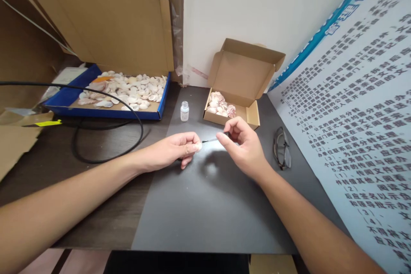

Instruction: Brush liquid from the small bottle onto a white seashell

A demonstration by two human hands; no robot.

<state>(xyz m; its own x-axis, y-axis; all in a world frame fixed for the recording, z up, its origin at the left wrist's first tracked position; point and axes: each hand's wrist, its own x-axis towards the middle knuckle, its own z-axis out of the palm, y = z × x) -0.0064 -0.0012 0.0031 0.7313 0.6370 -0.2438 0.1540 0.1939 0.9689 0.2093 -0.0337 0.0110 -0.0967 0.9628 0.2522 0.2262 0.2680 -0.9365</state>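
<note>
My left hand (184,149) is closed on a small white shell (199,146), pinched between thumb and finger over the dark mat. Between thumb and fingers, my right hand (239,141) grips a thin brush-like tool (212,140). The tool's dark tip points left and meets the shell or lies right beside it. Behind my hands, a small clear bottle (184,112) with a label stands upright and uncapped. An open small cardboard box (253,113) behind my right hand holds pinkish and white shells (218,105).
At the back left, a blue tray (135,114) holds many white shells, with a large cardboard flap (105,17) behind. A black cable (141,130) loops over the table's left. Glasses (281,149) lie right of my right hand, near a printed sheet (353,94).
</note>
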